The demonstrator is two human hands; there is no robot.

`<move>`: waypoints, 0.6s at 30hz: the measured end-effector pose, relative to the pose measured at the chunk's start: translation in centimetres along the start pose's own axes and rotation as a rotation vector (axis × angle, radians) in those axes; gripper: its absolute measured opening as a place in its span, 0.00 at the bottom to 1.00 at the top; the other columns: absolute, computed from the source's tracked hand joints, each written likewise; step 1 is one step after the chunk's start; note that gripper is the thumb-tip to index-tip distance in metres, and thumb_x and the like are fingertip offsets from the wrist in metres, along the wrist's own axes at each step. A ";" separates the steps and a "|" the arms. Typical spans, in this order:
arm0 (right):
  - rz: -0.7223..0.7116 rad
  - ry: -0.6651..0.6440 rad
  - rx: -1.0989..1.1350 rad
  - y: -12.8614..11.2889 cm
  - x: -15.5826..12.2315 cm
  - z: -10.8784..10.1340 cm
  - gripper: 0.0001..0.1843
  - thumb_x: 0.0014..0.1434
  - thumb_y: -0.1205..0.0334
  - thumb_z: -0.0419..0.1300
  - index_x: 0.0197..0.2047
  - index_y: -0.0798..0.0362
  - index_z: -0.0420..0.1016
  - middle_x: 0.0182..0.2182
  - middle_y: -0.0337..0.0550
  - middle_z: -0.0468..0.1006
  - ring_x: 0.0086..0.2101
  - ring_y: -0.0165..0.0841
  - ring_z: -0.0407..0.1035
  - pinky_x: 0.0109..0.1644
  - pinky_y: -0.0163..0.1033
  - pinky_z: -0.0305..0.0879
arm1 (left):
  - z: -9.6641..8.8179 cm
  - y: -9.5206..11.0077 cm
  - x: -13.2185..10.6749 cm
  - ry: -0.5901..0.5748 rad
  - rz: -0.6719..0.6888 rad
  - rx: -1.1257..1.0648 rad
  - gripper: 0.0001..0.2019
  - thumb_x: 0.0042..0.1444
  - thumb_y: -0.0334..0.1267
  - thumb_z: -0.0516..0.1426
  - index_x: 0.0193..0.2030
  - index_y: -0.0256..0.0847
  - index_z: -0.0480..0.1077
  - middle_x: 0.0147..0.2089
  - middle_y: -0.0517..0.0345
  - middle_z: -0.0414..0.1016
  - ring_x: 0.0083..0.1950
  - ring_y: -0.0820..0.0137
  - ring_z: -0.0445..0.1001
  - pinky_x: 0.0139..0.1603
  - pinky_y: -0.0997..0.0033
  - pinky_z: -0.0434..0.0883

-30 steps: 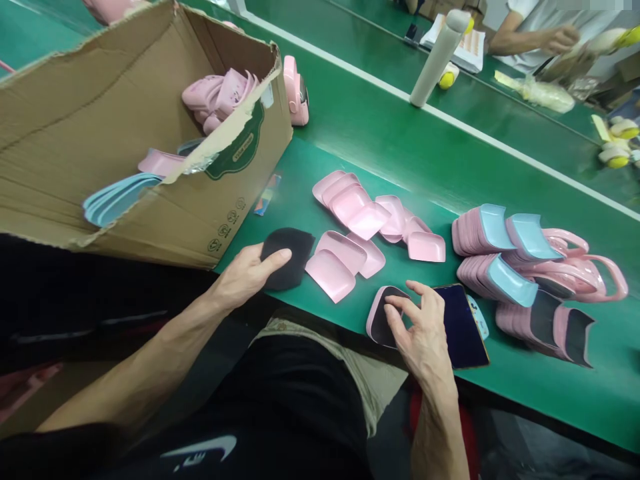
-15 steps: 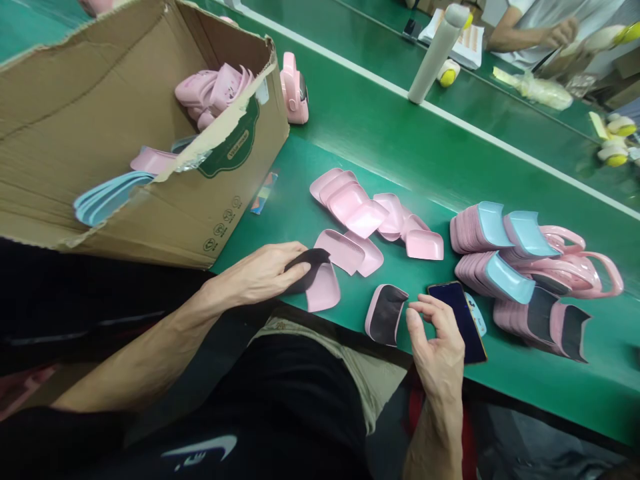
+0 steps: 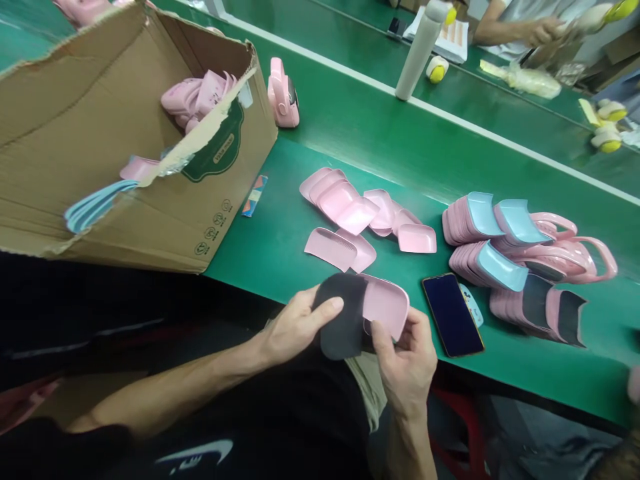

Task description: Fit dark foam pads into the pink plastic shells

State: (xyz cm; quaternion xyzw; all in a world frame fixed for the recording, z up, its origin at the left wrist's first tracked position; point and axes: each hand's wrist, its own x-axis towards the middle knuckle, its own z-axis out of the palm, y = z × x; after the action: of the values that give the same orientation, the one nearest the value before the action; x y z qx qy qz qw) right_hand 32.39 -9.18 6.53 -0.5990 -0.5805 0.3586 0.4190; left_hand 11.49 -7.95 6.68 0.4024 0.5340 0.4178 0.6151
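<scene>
A person is pressing a black fabric pad (image 3: pixel 341 317) onto a pink plastic shell (image 3: pixel 386 305), just above the near edge of a green workbench (image 3: pixel 270 267).
The left hand (image 3: pixel 295 327) is clamped on the matte, fuzzy pad, its thumb lying across the surface, while the right hand (image 3: pixel 407 360) is gripping the glossy, shallow, round-cornered shell from below, so the two hands are close together. Loose pink shells (image 3: pixel 340 203) are lying overlapped on the smooth bench, a glass-faced smartphone (image 3: pixel 453 315) is lying flat to the right, and stacks of shells with pale blue faces (image 3: pixel 475 223) are lying beyond it. A torn corrugated cardboard box (image 3: pixel 125 133) is standing at left, holding pink pieces.
</scene>
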 end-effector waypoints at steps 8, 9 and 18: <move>0.187 0.206 0.145 3.2 3.0 -3.8 0.21 0.71 0.41 0.65 0.45 0.54 0.80 0.25 0.35 0.75 0.24 0.29 0.69 0.29 0.33 0.68 | 0.0 -1.3 -0.4 -0.208 -0.161 -0.198 0.25 0.64 0.60 0.66 0.38 0.34 0.83 0.36 0.46 0.82 0.36 0.61 0.79 0.38 0.66 0.76; 0.220 0.152 0.155 3.9 3.6 -4.3 0.23 0.71 0.40 0.65 0.43 0.54 0.80 0.23 0.34 0.72 0.23 0.28 0.66 0.27 0.33 0.65 | 0.0 -1.5 -0.1 -0.184 -0.189 -0.266 0.25 0.63 0.59 0.67 0.38 0.33 0.83 0.36 0.45 0.82 0.36 0.60 0.80 0.38 0.65 0.76; 0.200 -0.162 0.002 6.0 5.7 -3.2 0.33 0.66 0.41 0.68 0.65 0.54 0.79 0.37 0.39 0.77 0.32 0.32 0.70 0.37 0.37 0.71 | 0.8 -2.5 1.9 -0.107 -0.278 -0.525 0.26 0.56 0.53 0.73 0.48 0.28 0.84 0.42 0.37 0.86 0.40 0.56 0.84 0.43 0.61 0.81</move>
State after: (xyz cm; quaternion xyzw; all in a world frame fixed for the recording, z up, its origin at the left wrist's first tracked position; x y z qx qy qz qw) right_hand 38.04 -3.61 2.61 -0.6227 -0.5495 0.4462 0.3335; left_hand 12.67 -7.02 3.81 0.1739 0.4245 0.4315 0.7768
